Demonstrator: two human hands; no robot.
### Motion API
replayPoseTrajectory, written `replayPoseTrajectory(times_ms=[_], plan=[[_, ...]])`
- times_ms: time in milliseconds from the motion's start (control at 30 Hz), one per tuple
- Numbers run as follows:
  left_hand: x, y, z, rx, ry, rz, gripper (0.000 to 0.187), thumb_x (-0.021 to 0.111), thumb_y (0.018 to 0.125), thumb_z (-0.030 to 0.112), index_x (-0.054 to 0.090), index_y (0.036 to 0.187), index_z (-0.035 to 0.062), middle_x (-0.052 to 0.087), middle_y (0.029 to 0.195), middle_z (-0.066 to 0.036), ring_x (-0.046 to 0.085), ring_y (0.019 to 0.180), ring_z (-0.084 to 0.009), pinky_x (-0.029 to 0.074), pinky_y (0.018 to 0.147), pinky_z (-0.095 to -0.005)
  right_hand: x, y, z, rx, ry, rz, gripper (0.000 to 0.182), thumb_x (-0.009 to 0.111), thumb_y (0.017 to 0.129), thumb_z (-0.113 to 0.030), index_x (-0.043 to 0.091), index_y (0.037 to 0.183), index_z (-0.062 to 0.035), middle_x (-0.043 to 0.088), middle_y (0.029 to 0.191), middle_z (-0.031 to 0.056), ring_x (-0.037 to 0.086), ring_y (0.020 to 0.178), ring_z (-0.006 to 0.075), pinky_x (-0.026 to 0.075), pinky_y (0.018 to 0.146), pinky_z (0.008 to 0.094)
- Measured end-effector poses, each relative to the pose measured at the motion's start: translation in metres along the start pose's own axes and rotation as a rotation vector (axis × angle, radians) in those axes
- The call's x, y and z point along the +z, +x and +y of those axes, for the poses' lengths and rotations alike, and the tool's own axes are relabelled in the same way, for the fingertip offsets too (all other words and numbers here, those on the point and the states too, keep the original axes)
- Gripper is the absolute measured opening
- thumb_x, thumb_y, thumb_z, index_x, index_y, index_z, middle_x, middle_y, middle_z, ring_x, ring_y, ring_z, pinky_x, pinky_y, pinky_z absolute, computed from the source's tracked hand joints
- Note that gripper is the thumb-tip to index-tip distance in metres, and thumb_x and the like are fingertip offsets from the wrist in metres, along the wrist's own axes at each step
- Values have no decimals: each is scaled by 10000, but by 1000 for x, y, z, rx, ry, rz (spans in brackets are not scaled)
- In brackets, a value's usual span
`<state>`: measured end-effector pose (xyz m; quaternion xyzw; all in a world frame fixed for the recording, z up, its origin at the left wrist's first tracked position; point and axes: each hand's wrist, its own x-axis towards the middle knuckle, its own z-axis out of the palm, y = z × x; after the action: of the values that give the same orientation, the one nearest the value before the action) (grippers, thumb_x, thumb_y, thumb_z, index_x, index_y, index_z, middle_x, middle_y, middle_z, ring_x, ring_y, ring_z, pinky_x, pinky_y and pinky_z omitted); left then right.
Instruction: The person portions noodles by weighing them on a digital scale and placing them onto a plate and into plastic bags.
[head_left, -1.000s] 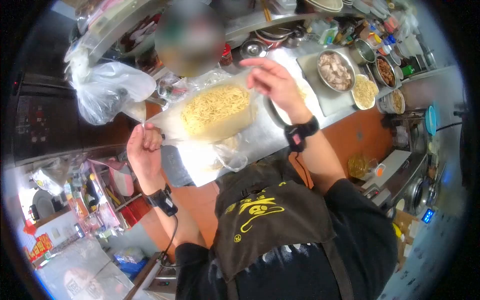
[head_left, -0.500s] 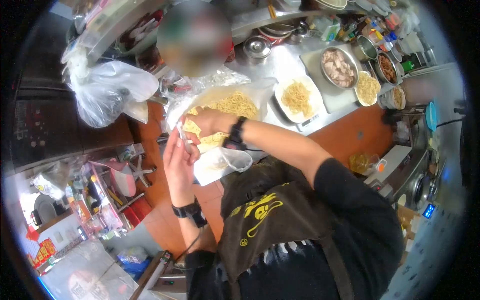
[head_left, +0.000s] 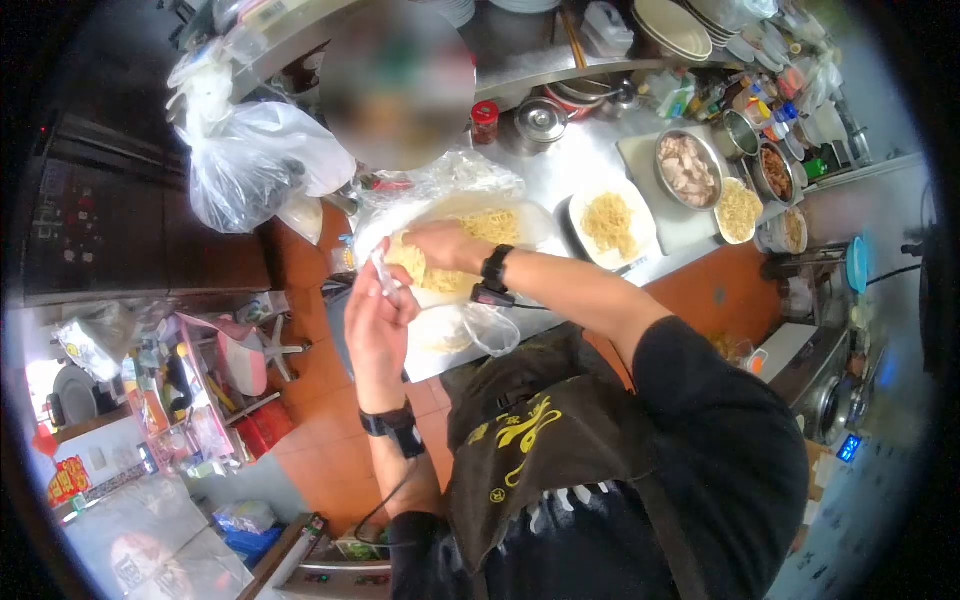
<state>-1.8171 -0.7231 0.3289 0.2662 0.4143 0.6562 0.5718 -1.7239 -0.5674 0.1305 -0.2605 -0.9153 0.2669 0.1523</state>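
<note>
Yellow noodles (head_left: 487,226) lie in a large clear plastic bag (head_left: 535,222) on the metal counter. My left hand (head_left: 378,318) pinches the bag's gathered edge at the near left side. Inside the bag, my right hand (head_left: 436,247) reaches into the noodles, its fingers partly hidden by the noodles and plastic. A white tray with a pile of noodles (head_left: 612,224) stands to the right of the bag. Black straps with small devices are on both wrists.
A metal bowl of pale meat (head_left: 688,170) sits on a white board (head_left: 640,158). Farther right are a bowl of noodles (head_left: 738,210) and a pot of brown food (head_left: 775,172). A lidded pot (head_left: 540,122) and red-lidded jar (head_left: 485,122) stand behind. Plastic bags (head_left: 250,160) hang at left.
The view has shifted, so the counter things appear farther right. Both hands stay at the bag, my left still on its edge and my right still among the noodles.
</note>
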Motion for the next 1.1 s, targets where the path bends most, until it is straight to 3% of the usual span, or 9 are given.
replayPoseTrajectory(times_ms=[33, 167, 300, 400, 467, 600, 767, 800, 1100], plan=[[-4, 6, 5, 26, 32, -8, 742, 546, 963, 443, 377, 1472, -69, 559, 977, -47, 354, 598, -82, 282, 570, -227, -18, -5, -3, -30, 107, 132, 314, 595, 825, -85, 669, 1130, -78, 669, 1098, 181, 664, 1017, 362, 532, 830, 466], [15, 22, 38, 140, 19, -81, 782, 569, 947, 443, 356, 1463, -104, 553, 989, -48, 362, 619, -82, 293, 583, -229, -85, -16, -23, 85, 320, 112, 431, 610, 769, -42, 643, 1197, -79, 660, 1196, 191, 636, 1078, 374, 514, 880, 453], [9, 27, 22, 76, 108, -93, 729, 565, 968, 383, 339, 1489, -73, 556, 998, -62, 389, 623, -88, 317, 578, -228, -34, -33, 17, 261, 214, -76, 478, 610, 757, -8, 638, 1229, -75, 652, 1198, 219, 611, 1121, 390, 498, 919, 442], [4, 26, 8, -3, 86, -91, 689, 552, 987, 340, 319, 1513, -40, 565, 1016, -72, 409, 629, -88, 323, 569, -220, -17, -33, 18, 225, 689, 264, 490, 609, 749, 17, 650, 1228, -79, 655, 1142, 229, 610, 1107, 401, 487, 931, 448], [3, 21, 3, -32, 49, -98, 663, 537, 1006, 319, 297, 1535, -1, 579, 1050, -80, 430, 635, -80, 329, 557, -204, -45, -43, -3, 81, 245, 85, 479, 607, 751, 23, 663, 1214, -87, 659, 1092, 203, 610, 1092, 405, 486, 935, 452], [4, 17, -1, -1, 32, -31, 609, 516, 1004, 228, 324, 1529, -14, 593, 1053, -89, 425, 622, -68, 306, 538, -200, -29, -43, 3, 56, 80, 137, 475, 619, 745, 27, 673, 1203, -88, 660, 1070, 180, 614, 1092, 387, 490, 934, 445], [0, 16, 1, -37, 49, -82, 609, 513, 1021, 294, 315, 1529, 24, 585, 1038, -72, 432, 623, -75, 336, 556, -207, -38, -37, -2, 72, 179, -13, 473, 714, 707, -18, 702, 1172, -108, 685, 1077, 169, 642, 1038, 381, 514, 902, 430], [-3, 15, 0, -26, 28, -66, 602, 507, 1024, 288, 313, 1530, 23, 584, 1030, -71, 427, 623, -77, 332, 559, -210, -47, -35, -4, 116, 275, -54, 461, 669, 710, 8, 696, 1162, -79, 664, 1200, 187, 633, 1074, 388, 505, 913, 456], [-15, 14, 1, -23, -135, -59, 524, 484, 1032, 199, 359, 1503, 7, 592, 1029, -90, 428, 660, -105, 333, 594, -242, -175, -47, -54, 123, 265, 3, 463, 593, 694, 91, 716, 1118, -50, 698, 1111, 193, 651, 1070, 359, 514, 927, 412]])
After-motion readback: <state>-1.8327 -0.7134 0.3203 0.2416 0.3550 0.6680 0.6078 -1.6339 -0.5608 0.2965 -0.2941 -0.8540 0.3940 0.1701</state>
